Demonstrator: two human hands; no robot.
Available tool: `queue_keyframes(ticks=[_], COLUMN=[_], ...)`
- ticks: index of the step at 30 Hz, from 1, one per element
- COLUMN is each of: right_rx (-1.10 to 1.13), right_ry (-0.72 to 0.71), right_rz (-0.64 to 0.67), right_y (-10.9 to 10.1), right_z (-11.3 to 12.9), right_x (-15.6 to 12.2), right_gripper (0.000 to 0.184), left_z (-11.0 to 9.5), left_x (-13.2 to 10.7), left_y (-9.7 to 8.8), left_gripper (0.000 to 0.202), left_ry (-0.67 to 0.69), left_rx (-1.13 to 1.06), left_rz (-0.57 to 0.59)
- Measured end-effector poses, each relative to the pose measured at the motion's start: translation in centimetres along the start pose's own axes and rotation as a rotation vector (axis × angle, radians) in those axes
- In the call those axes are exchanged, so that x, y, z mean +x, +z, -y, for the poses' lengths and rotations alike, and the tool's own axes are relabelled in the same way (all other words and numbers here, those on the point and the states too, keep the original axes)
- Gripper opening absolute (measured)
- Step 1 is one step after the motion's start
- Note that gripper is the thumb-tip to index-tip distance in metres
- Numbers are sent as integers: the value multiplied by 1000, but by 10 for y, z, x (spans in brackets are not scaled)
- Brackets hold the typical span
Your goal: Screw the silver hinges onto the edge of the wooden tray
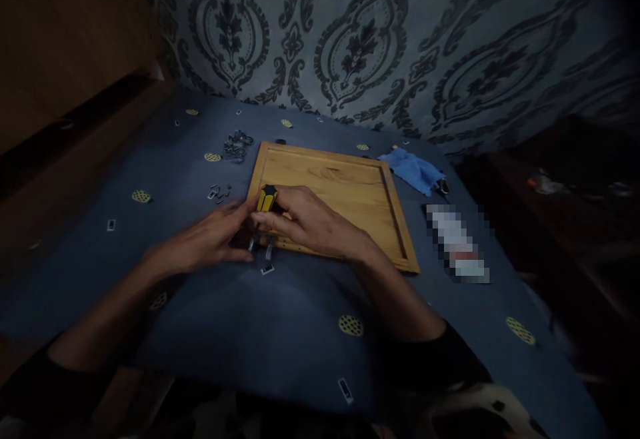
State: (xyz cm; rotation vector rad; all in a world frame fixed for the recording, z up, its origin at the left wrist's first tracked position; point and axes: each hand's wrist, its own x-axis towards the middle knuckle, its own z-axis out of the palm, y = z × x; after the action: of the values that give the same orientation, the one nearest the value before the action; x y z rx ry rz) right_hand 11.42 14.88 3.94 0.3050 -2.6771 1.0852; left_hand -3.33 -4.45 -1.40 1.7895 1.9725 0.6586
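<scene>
A screwdriver (pixel 268 199) with a yellow and black handle stands upright over the near left corner of a wooden frame (pixel 407 242) with a panel inside. My right hand (pixel 317 222) is closed around its handle. Two small silver metal fittings (pixel 269 250) jut from the near edge of the frame, below the screwdriver. My left hand (pixel 207 236) is at that corner, its index finger by the screwdriver and its thumb against the left fitting, which it seems to pinch. The screwdriver's tip is mostly hidden by my fingers.
Loose screws (pixel 220 192) lie left of the frame, with a heap of metal hardware (pixel 237 146) farther back. A blue cloth (pixel 413 169) is at the back right, and a pixelated object (pixel 457 246) is nearer. The blue patterned cover (pixel 300 332) meets a patterned wall (pixel 300 26).
</scene>
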Motion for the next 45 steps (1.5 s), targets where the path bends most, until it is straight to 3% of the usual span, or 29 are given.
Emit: queue_keyframes(ticks=[16,21,26,29,33,45], right_rx=[52,75,90,215,251,66], right_ry=[-45,-43,0,52,122,126], right_rz=[21,50,-25,-135,-287,-197], right_y=[-1,-3,-1,-3,-9,-1], right_z=[-5,-4,-3,2,9,1], right_x=[1,2,2,0,-4,-10], right_gripper=[55,56,56,48,39,48], left_z=[-6,-5,-9,-14,-18,-22], left_x=[0,0,0,2,3,3], left_y=[-3,-2,-5,-8,-10,-11], left_gripper=[66,72,69,60,65,59], left_ry=[-41,-52,-66,-46,-49,-69], left_rx=[-49,-36,-42,-96,-145,-117], left_rz=[8,-2,13,20,29,48])
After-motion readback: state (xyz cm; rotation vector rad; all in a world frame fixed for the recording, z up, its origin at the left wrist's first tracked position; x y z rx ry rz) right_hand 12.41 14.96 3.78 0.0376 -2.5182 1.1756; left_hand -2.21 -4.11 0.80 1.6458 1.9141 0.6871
